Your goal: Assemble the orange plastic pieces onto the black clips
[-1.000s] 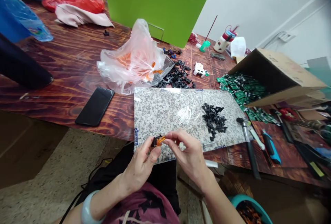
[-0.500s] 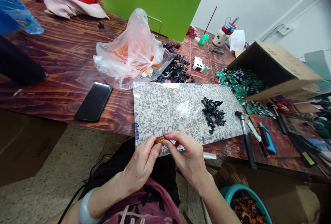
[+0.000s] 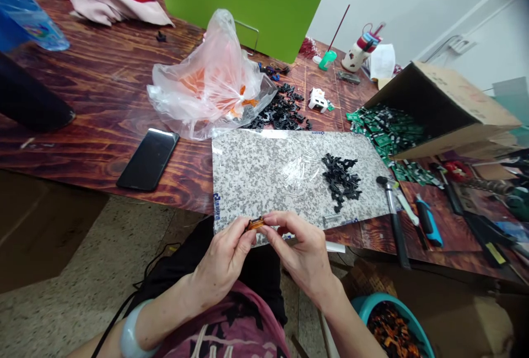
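Note:
A small orange and black plastic part (image 3: 255, 223) is pinched between both hands, over the front edge of the speckled board (image 3: 248, 171). My left hand (image 3: 225, 253) is closed on its left end, thumb and forefinger pressed together. On the right end, the fingertips of my right hand (image 3: 300, 248) close around it as well; the fingers hide much of the part. Beyond the hands lie a heap of thin metal pins (image 3: 298, 171) and a pile of black plastic parts (image 3: 342, 179), both on the board.
A phone (image 3: 149, 159) lies left of the board, a plastic bag with orange parts (image 3: 215, 80) behind it. At right are a hammer (image 3: 394, 223), a blue-handled cutter (image 3: 430, 223) and a cardboard box (image 3: 463, 99) spilling green circuit boards (image 3: 382, 132). A teal bucket (image 3: 363, 311) stands below.
The hands keep their grip on the orange and black part, which seems slightly turned. The camera view has shifted a little.

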Tool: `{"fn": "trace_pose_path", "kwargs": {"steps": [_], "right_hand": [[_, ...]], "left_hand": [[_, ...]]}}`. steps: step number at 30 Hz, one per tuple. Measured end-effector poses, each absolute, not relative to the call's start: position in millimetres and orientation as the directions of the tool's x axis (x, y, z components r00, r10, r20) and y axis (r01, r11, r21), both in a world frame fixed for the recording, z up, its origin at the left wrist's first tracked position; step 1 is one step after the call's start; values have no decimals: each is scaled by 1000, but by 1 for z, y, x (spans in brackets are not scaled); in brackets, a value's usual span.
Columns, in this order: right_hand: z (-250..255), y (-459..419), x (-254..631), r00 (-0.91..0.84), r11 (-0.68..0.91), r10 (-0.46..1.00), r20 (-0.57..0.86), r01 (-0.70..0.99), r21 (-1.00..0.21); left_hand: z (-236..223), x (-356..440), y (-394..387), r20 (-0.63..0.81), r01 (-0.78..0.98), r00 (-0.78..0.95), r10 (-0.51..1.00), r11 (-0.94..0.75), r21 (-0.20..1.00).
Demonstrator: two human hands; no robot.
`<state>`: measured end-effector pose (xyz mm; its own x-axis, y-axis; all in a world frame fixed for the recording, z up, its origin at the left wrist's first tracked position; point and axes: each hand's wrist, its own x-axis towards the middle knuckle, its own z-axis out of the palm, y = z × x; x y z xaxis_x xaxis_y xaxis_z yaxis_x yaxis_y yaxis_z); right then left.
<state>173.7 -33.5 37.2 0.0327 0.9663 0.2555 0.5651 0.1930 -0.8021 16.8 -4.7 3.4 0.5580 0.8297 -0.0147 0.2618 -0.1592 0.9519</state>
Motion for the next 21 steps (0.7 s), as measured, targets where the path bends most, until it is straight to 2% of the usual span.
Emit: {"fn": "trace_pose_path", "kwargs": {"steps": [8,21], "right_hand": [[39,-32,186,-27,10,1000,-1,409,-912],[42,-33,186,-147,57,989,-20,504,-862]], "left_hand": [[4,10,1,69,255,621,781,-285,924],[8,-1,9,99,211,779,619,-408,888]]}}
